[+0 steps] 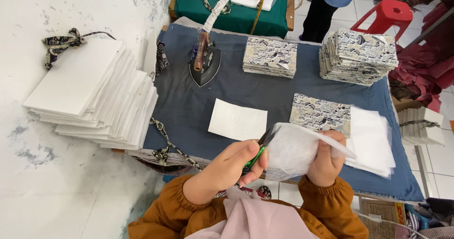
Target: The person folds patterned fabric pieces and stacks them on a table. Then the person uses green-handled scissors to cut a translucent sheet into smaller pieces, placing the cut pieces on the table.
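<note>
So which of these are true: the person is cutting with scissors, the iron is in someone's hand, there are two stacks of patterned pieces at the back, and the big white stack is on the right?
1. The left hand holds green-handled scissors against a white sheet. True.
2. The iron is held in a hand. False: it rests alone on the dark blue cloth, no hand near it.
3. Two stacks of patterned pieces, one beside the other, stand at the far side. True.
4. The big white stack is on the right. False: it lies at the left edge.
5. The right hand is empty. False: it grips the white sheet.
</note>
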